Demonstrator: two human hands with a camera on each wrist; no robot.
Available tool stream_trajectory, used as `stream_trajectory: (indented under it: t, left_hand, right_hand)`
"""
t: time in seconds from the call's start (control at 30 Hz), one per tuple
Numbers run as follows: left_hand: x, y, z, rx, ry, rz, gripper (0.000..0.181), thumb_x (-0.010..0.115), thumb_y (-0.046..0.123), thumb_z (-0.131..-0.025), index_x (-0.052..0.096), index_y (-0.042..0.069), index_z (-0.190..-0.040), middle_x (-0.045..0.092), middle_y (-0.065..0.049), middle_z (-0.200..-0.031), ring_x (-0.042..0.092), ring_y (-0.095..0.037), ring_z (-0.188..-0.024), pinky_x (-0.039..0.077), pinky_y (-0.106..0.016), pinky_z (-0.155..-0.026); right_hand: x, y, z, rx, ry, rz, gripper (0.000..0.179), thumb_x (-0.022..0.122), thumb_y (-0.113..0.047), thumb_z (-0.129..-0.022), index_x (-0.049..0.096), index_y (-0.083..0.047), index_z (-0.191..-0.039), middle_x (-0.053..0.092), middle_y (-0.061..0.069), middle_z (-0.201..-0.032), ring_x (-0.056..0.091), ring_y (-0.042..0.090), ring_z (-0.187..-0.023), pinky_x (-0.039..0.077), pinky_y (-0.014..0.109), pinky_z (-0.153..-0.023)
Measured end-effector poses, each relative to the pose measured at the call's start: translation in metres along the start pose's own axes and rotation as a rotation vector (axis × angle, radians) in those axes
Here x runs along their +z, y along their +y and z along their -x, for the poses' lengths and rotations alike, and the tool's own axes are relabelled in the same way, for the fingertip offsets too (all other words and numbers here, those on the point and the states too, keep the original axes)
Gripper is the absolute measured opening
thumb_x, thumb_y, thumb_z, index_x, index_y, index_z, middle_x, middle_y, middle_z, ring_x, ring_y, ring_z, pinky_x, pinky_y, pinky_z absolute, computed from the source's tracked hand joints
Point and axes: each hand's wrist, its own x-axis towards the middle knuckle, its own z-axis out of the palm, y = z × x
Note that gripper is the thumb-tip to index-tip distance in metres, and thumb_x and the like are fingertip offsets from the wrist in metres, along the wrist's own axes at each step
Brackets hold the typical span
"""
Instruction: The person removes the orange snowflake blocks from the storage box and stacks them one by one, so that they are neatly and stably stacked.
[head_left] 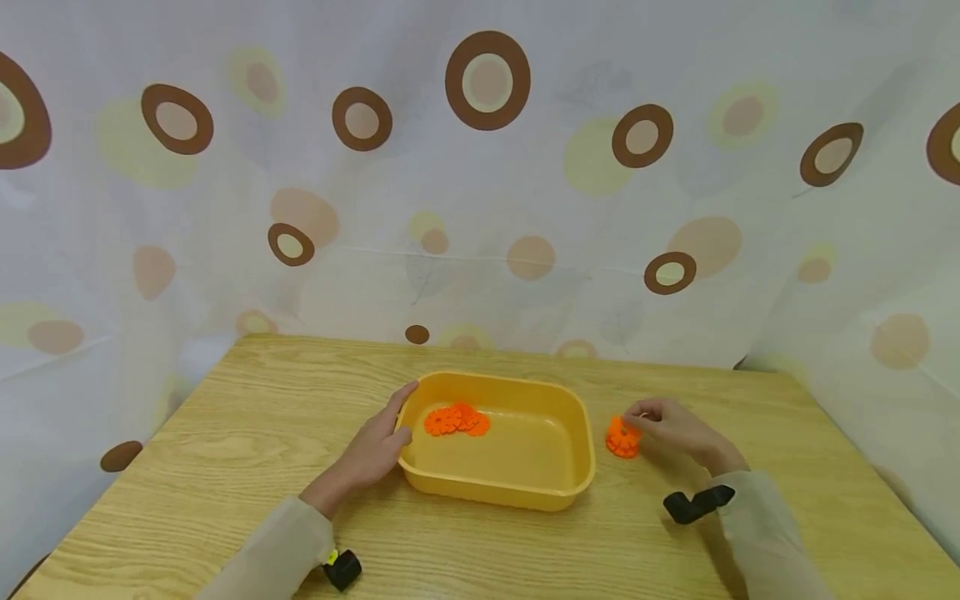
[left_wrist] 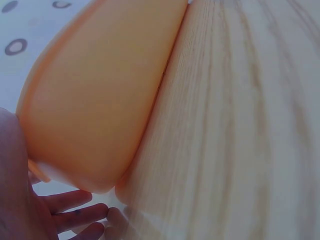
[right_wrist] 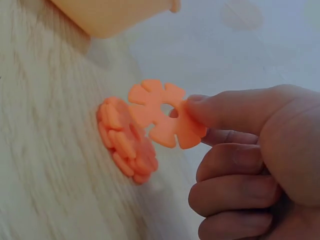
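Observation:
In the right wrist view, my right hand (right_wrist: 240, 155) pinches an orange flower-shaped disc (right_wrist: 167, 112) with slots and a centre hole between thumb and index finger. The held disc is raised on edge beside a small stack of similar orange discs (right_wrist: 127, 142) on the table. A shallow yellow plastic tub (head_left: 517, 492) stands left of that stack in the head view. My left hand (head_left: 372, 446) holds the tub's left side, thumb over the rim and fingers along the outside. Several orange discs (head_left: 453, 419) lie overlapping inside the tub, towards its left end.
Everything rests on a wooden table (head_left: 480, 550) with light grain. A white cloth (head_left: 480, 192) with brown rings and pale spots hangs behind and at both sides. Black wrist cameras are strapped to both beige sleeves (head_left: 772, 533).

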Motion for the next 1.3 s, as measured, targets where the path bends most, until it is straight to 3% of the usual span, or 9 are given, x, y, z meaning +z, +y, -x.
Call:
stream_trajectory:
  t: [0.17,0.47,0.9,1.17,1.3]
  left_hand:
    - [0.001,-0.001,0.002,-0.002,-0.005,0.003,0.066,0.040,0.006,-0.090,0.023,0.013,-0.153,0.038,-0.019,-0.151,0.049,-0.030,-0.120,0.034,-0.053,-0.106]
    - [0.000,-0.001,0.002,0.002,0.000,-0.003,0.067,0.040,0.007,-0.089,0.023,0.013,-0.153,0.037,-0.018,-0.151,0.048,-0.029,-0.123,0.034,-0.054,-0.106]
    - [0.000,0.000,0.000,0.017,-0.017,0.020,0.066,0.040,0.004,-0.090,0.021,0.010,-0.153,0.034,-0.019,-0.153,0.041,-0.032,-0.132,0.029,-0.055,-0.110]
    - [-0.001,-0.001,-0.001,0.009,-0.015,0.019,0.066,0.040,0.004,-0.090,0.021,0.012,-0.153,0.034,-0.019,-0.153,0.042,-0.033,-0.132,0.030,-0.054,-0.110]
    - [-0.001,0.000,0.000,0.006,-0.020,0.018,0.066,0.040,0.004,-0.090,0.021,0.011,-0.153,0.033,-0.019,-0.153,0.042,-0.033,-0.131,0.030,-0.055,-0.110]
  right_hand:
    - [0.004,0.006,-0.001,0.029,-0.033,0.016,0.025,0.055,-0.021,-0.097,0.066,0.000,-0.103,0.060,0.004,-0.085,0.048,0.012,-0.072,0.039,0.024,-0.064]
    - [0.007,0.010,-0.003,0.031,0.000,0.004,0.023,0.055,-0.018,-0.096,0.066,0.000,-0.106,0.065,0.008,-0.089,0.052,0.011,-0.074,0.043,0.024,-0.068]
    - [0.009,0.009,0.000,0.091,0.004,-0.019,0.033,0.062,-0.021,-0.092,0.062,0.001,-0.116,0.050,0.000,-0.065,0.042,0.010,-0.059,0.036,0.023,-0.060]
    - [0.006,0.012,-0.002,0.011,-0.040,0.017,0.039,0.062,-0.014,-0.090,0.060,0.005,-0.124,0.044,-0.003,-0.061,0.039,0.007,-0.055,0.034,0.021,-0.057]
    - [0.006,0.012,-0.002,0.015,-0.044,0.031,0.037,0.061,-0.014,-0.090,0.062,0.004,-0.122,0.042,-0.005,-0.062,0.038,0.006,-0.056,0.033,0.020,-0.058]
